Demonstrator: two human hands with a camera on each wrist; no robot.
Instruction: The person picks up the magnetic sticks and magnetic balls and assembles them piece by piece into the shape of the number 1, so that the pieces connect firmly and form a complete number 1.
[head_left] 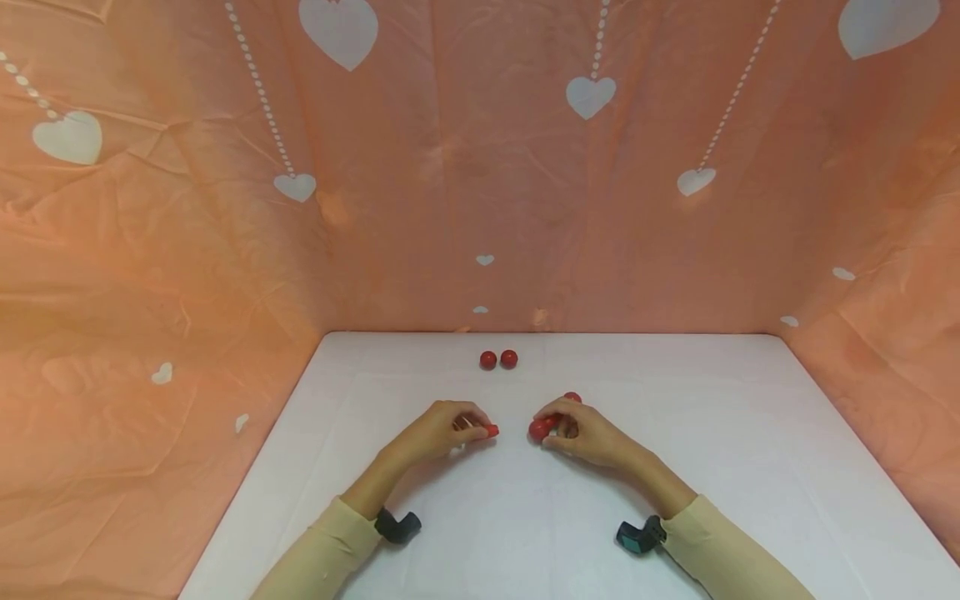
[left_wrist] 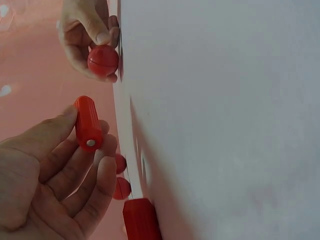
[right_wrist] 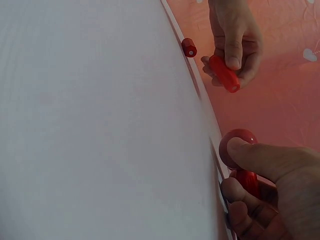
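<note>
Over the white table [head_left: 525, 533], the right hand [head_left: 592, 437] pinches a red ball [left_wrist: 103, 60], a red rod [right_wrist: 247, 183] just beside it; whether they're joined I can't tell. The left hand [head_left: 442, 429] pinches a ribbed red stick [left_wrist: 88, 122] between thumb and fingers. All look light and stiff, hardly fragile; the ball seems slippery, best cupped round its middle, the stick held by its ridged sides, clear of the pale dot [left_wrist: 91, 143] on its end.

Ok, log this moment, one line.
left hand: pinches ribbed red rod; right hand: holds glossy red ball; far on white table: two glossy red balls
</note>
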